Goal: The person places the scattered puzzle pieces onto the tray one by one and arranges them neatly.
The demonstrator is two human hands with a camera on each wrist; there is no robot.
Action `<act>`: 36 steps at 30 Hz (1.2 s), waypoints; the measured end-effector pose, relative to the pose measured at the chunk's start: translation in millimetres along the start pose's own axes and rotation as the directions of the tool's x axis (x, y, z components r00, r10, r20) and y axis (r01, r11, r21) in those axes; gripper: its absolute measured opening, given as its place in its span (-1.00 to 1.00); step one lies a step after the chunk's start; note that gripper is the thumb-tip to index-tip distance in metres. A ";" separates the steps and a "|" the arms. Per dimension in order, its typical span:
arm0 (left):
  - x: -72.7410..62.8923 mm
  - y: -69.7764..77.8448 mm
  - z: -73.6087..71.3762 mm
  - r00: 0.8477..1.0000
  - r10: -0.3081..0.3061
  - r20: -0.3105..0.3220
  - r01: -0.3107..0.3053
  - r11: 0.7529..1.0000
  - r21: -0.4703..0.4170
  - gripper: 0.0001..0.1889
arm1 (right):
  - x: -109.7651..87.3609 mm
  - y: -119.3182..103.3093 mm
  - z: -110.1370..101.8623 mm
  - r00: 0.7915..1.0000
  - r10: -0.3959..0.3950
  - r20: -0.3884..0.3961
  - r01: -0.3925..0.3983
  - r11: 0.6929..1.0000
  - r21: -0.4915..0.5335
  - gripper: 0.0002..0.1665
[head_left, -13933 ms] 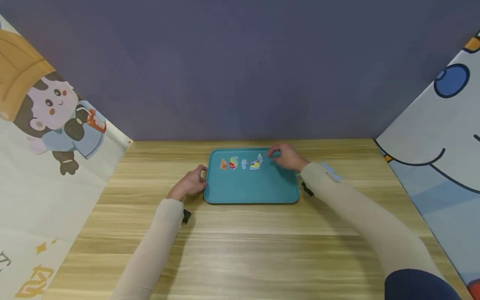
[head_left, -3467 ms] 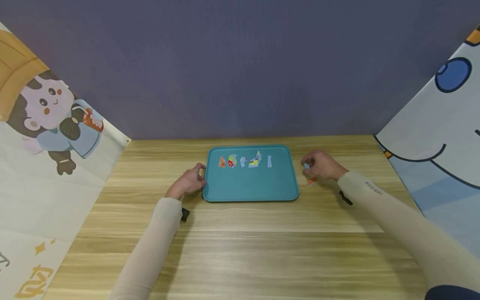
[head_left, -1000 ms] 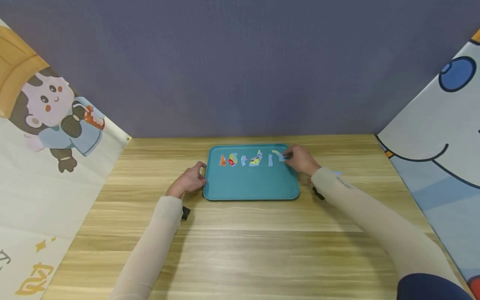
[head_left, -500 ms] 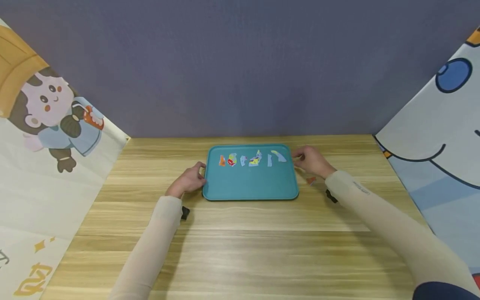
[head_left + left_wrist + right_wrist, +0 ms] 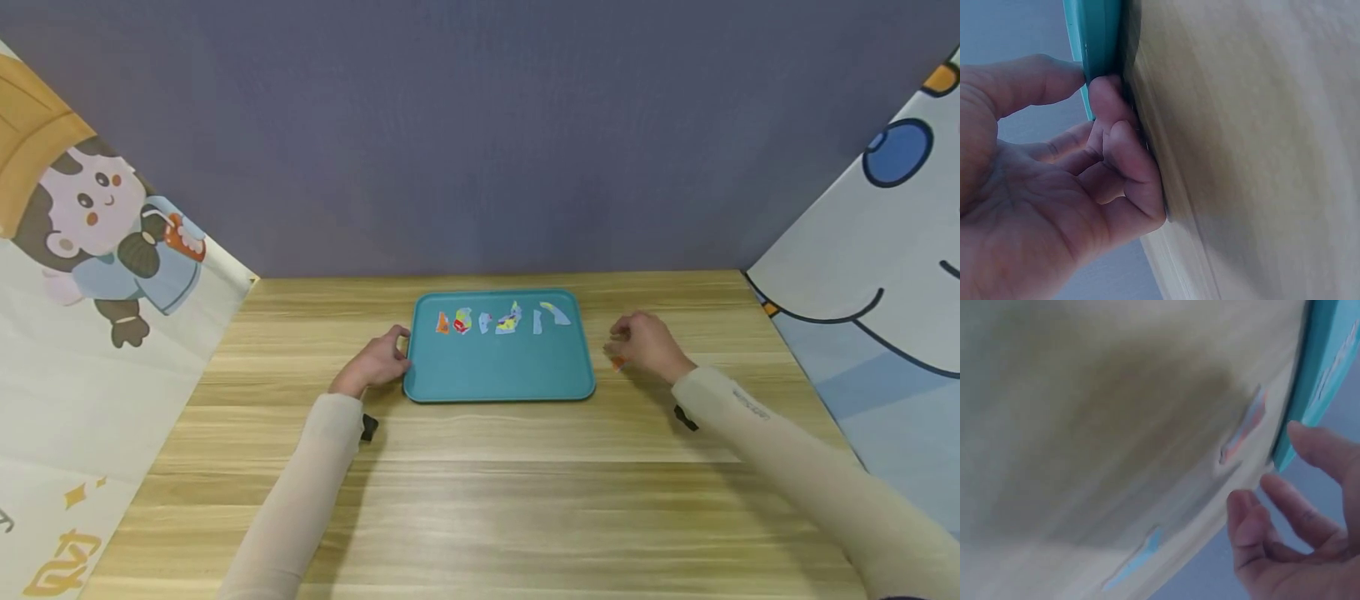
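In the head view my left hand (image 5: 371,364) is at the left rim of a teal tray (image 5: 495,367). The left wrist view shows its thumb on the tray's rim and fingers curled below, pinching the edge. Several flat, irregular printed pieces lie in a row near the tray's far side, among them an orange one (image 5: 442,322), a yellow-and-purple one (image 5: 508,322) and a curved pale-blue one (image 5: 555,313). Right of the tray, my right hand (image 5: 648,343) hovers with fingers apart, holding nothing, over an orange piece (image 5: 1244,431) on the table.
A pale-blue piece (image 5: 1138,559) also lies on the wooden table (image 5: 480,500), visible in the right wrist view. A dark blue-grey wall (image 5: 480,142) rises behind the table. Printed cartoon panels stand at left (image 5: 82,350) and right (image 5: 862,275).
My right hand set the curved pale-blue piece at the tray's far right, let go, and moved right and nearer to the orange piece on the table. My left hand stays at the tray's rim.
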State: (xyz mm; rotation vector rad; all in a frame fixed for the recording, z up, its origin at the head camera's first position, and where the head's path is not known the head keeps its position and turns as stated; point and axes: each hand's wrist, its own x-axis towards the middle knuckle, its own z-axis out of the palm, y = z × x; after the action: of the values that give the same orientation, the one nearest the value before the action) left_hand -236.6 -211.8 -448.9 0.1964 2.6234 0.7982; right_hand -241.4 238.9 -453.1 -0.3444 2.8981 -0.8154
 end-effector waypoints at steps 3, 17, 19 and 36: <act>0.4 -0.3 0.1 1.000 0.004 -0.001 -0.004 1.000 0.004 -0.39 | -9.0 -1.7 1.1 0.999 0.047 0.014 -0.046 0.999 -0.021 -0.45; -1.4 0.9 -0.4 1.000 -0.002 -0.005 0.002 1.000 0.006 -0.39 | -25.8 -2.4 16.0 0.996 0.085 -0.030 -0.087 0.994 -0.061 -0.41; -1.7 0.9 -0.3 1.000 0.000 -0.006 0.000 1.000 0.005 -0.39 | -26.1 -3.1 17.2 0.996 0.075 -0.038 -0.078 0.995 -0.068 -0.45; -1.3 0.6 0.2 1.000 0.009 -0.005 -0.009 1.000 -0.006 -0.40 | -28.3 -3.1 14.7 0.997 0.059 -0.045 -0.063 0.995 -0.083 -0.57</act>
State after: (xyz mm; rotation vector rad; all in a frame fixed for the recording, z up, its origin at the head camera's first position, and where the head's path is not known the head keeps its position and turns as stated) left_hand -235.3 -211.5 -448.3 0.2047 2.6265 0.8104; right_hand -210.9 235.9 -462.7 -0.2471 2.9729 -0.7012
